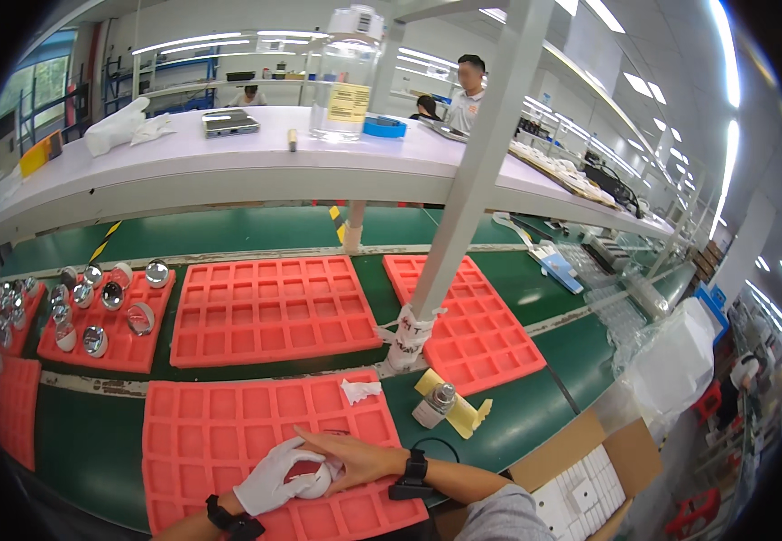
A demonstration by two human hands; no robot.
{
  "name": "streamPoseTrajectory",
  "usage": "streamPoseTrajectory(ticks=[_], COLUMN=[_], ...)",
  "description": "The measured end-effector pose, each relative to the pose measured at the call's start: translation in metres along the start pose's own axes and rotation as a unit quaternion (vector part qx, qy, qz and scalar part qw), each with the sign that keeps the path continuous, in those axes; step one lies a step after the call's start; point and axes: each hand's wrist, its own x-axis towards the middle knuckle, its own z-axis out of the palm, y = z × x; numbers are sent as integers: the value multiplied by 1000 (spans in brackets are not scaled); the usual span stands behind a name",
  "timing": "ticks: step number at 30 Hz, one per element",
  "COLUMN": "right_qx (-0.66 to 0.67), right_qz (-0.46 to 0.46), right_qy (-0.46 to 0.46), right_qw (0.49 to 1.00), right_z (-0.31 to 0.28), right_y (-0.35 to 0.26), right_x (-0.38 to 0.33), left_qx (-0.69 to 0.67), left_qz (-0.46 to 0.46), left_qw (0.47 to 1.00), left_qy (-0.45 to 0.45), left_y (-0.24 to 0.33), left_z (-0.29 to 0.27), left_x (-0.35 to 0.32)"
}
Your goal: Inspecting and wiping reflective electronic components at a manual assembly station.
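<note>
left hand (269, 478), white-gloved, cupped around a round white part (312, 482) over the near red foam tray (193, 433) | right hand (355, 458), bare, flat on top, steadying it

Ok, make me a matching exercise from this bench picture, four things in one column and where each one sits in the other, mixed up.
Things:
1. clear bottle with yellow label
2. shiny round discs
3. small silver-capped bottle
4. left hand

Places:
A. on the far-left red tray
B. on the near red tray, gloved in white, beside the bare right hand
C. on the white upper shelf
D. on a yellow pad by the white post

Pairs: 1-C, 2-A, 3-D, 4-B
</note>
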Motion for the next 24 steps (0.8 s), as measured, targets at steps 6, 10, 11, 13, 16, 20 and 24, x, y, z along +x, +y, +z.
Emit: streamPoseTrajectory(ticks=[6, 10, 11, 13, 16, 20, 24], right_qx=[-76, 0, 80, 158, -32, -238, -381], right_qz=[-16, -29, -9, 16, -60, -50, 53], right_qy=[-2, 27, 39, 47, 17, 9, 28], right_qw=[997, 999, 996, 986, 998, 970, 923], right_z=[-3, 0, 1, 0, -11, -12, 20], right_y=[-10, -12, -12, -11, -19, -57, -82], right_x=[-1, 3, 2, -1, 4, 6, 9], left_qx=[-36, -136, -170, -236, -180, -151, -143], left_qz=[6, 4, -31, -99, -82, -51, -30], left_qw=[999, 990, 985, 967, 980, 987, 988], left_qy=[-11, 42, 32, 9, 9, 23, 42], left_y=[6, -13, -6, 6, 8, -2, -14], left_z=[-2, 6, 4, 1, 0, 4, 10], left_x=[-3, -14, -12, -7, -8, -10, -13])
